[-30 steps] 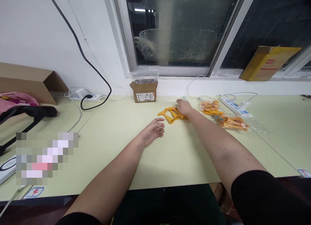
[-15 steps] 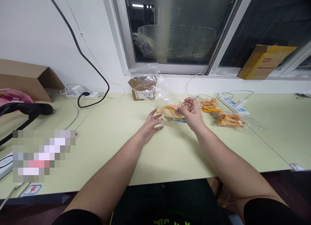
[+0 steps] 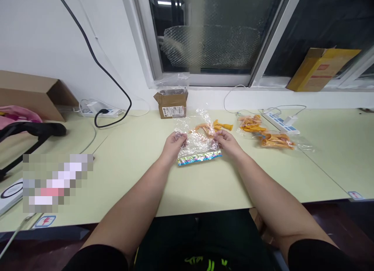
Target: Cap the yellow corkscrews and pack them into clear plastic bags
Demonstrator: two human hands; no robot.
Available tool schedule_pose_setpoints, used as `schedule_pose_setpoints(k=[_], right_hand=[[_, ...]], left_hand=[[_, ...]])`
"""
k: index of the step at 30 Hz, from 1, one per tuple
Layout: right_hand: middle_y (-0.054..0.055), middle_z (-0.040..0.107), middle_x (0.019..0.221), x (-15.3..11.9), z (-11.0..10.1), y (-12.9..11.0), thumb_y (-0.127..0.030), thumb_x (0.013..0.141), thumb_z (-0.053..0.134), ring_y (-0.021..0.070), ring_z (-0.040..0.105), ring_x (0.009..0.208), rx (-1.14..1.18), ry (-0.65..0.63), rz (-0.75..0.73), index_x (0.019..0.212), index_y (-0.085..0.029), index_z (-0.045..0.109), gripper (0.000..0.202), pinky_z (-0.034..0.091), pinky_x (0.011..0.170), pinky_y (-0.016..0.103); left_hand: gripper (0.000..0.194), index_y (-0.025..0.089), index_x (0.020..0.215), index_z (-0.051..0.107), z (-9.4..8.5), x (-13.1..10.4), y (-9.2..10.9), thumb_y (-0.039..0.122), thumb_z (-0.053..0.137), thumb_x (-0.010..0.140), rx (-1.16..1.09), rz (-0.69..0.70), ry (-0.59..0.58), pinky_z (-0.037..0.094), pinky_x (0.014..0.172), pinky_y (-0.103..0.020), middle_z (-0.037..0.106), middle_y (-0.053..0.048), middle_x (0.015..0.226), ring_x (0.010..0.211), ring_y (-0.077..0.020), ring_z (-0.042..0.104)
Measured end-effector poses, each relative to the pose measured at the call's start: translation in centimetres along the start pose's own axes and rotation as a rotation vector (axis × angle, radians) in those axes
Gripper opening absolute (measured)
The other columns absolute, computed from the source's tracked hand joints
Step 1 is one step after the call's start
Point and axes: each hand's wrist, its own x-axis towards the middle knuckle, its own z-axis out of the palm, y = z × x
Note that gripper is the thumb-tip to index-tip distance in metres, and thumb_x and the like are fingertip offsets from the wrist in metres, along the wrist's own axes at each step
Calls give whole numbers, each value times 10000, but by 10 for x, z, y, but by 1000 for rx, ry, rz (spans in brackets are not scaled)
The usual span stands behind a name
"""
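A clear plastic bag [image 3: 198, 144] with a colourful strip along its near edge is stretched between my two hands, above the pale green table [image 3: 193, 193]. My left hand [image 3: 174, 143] pinches its left side, fingers closed. On the right side, my right hand [image 3: 226, 141] grips the plastic. Behind the bag lie orange pieces [image 3: 223, 125], some seen through the film. To the right are two clear bags of orange pieces, one [image 3: 251, 123] farther back and one [image 3: 277, 140] nearer.
A small open carton [image 3: 172, 105] stands by the wall. Power strips lie at the left [image 3: 106, 113] and right [image 3: 280, 123]. A large cardboard box [image 3: 29, 93] and black strap-like object [image 3: 37, 132] are at the left. A yellow box [image 3: 320, 70] leans on the window.
My left hand has closed on the bag's left side. My right hand has come down and nearer. The bag is now held flat between them, closer to me, uncovering the carton and orange pieces.
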Motion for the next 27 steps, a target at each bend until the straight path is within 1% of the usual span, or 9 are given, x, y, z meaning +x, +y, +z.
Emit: schedule_pose_setpoints(k=[4, 8, 11, 15, 19, 21, 23, 25, 27], right_hand=[[1, 726, 830, -1, 1, 2, -472, 682, 885, 186, 683, 754, -21, -197, 51, 1011, -243, 621, 481, 536, 718, 324], [24, 724, 805, 1, 0, 12, -463, 655, 912, 188, 675, 738, -66, -320, 57, 916, -206, 683, 432, 543, 729, 338], [40, 717, 794, 4, -4, 19, -556, 732, 851, 182, 668, 719, -127, -306, 93, 822, -206, 683, 399, 555, 733, 346], [72, 728, 854, 5, -8, 20, -669, 886, 646, 209, 703, 817, -151, -260, 164, 815, -222, 670, 453, 586, 781, 375], [41, 677, 735, 6, -9, 19, -659, 836, 710, 152, 595, 612, -131, -286, 141, 745, -223, 661, 448, 541, 586, 311], [13, 633, 668, 6, -10, 20, -630, 767, 790, 107, 481, 514, -104, -284, 130, 714, -221, 659, 432, 443, 459, 255], [2, 642, 682, 7, -12, 20, -548, 727, 845, 84, 442, 500, -53, -250, 130, 750, -219, 688, 366, 355, 399, 210], [18, 706, 781, 6, -15, 19, -422, 710, 865, 88, 511, 550, -7, -216, 146, 815, -216, 713, 277, 341, 393, 182], [47, 763, 918, 5, -17, 17, -301, 699, 852, 125, 642, 675, 23, -213, 183, 825, -214, 697, 218, 415, 425, 174]], left_hand=[[338, 182, 889, 593, 0, 4, -4, 373, 836, 752, 44, 8, 19, 483, 598, -268, 655, 3, 758, 574, -114, 599], [308, 174, 927, 598, -3, 8, -8, 331, 821, 783, 53, -23, 16, 523, 610, -278, 672, -7, 772, 595, -129, 641], [295, 157, 932, 600, -7, 9, -10, 304, 822, 804, 62, -99, -20, 565, 651, -310, 702, -48, 788, 641, -155, 683], [280, 143, 947, 614, -10, 11, -10, 285, 822, 825, 35, -137, -28, 600, 697, -340, 714, -72, 823, 663, -153, 698], [246, 142, 979, 608, -11, 14, -11, 244, 789, 847, 15, -132, -5, 607, 721, -337, 717, -65, 850, 667, -138, 700], [252, 155, 1033, 580, -13, 15, -12, 220, 754, 861, 15, -119, 2, 604, 721, -337, 728, -60, 854, 674, -146, 710], [338, 181, 1139, 533, -15, 16, -13, 217, 731, 868, 26, -96, 5, 603, 717, -349, 743, -52, 856, 674, -162, 719], [488, 208, 1265, 469, -17, 15, -13, 229, 739, 859, 59, -70, 14, 601, 721, -364, 753, -42, 843, 670, -178, 725], [624, 219, 1355, 416, -18, 14, -13, 243, 764, 838, 95, -48, 24, 594, 733, -366, 757, -38, 831, 680, -190, 734]])
